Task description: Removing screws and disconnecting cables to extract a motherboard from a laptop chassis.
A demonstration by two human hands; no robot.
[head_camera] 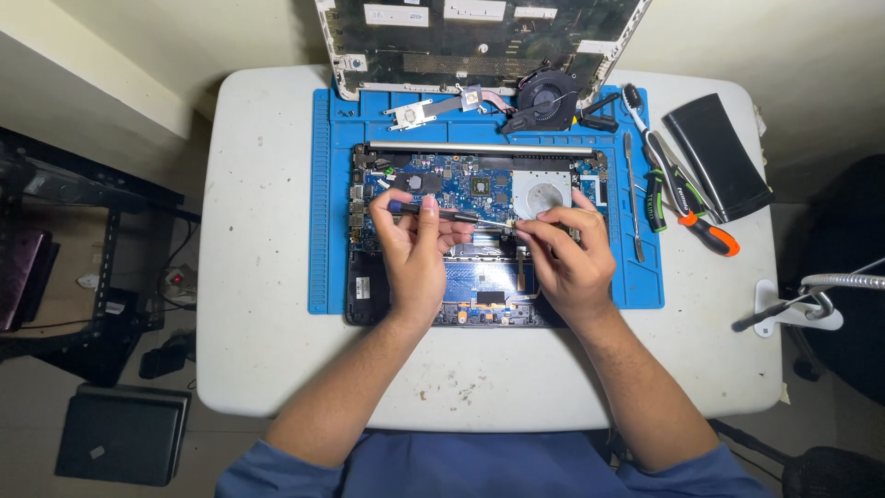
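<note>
**Both hands on a slim tool over the opened laptop**

Left hand (412, 254) pinches the dark, blue-collared handle end of a thin metal-shafted tool (452, 215), thumb and fingers closed round it; the right hand (570, 258) pinches near the tool's pale tip, fingertips pressed together. The tool lies almost level, just above the middle of the opened black laptop base (461, 231), whose blue circuit board (452, 182) is bare.

By the look of it, the strip-down is well advanced: the white bottom cover (479, 41) is off and propped at the back of the desk (258, 277), and the black round cooling fan (546, 97) with its copper and silver heat pipe (433, 106) lies loose on the blue rubber work mat (323, 231), behind the base. The board itself sits in its shell, so that part seems left to do.

Counted from left to right: two hands, one tool between them, one laptop base, one cover, one fan, one heat pipe. Right of the base lies one slim metal pry tool (632, 198), then one white toothbrush-like brush (639, 109), one green-handled tool (654, 198), one orange-handled tool (705, 231), and one flat black rectangular block (717, 157) on the bare desk.
</note>
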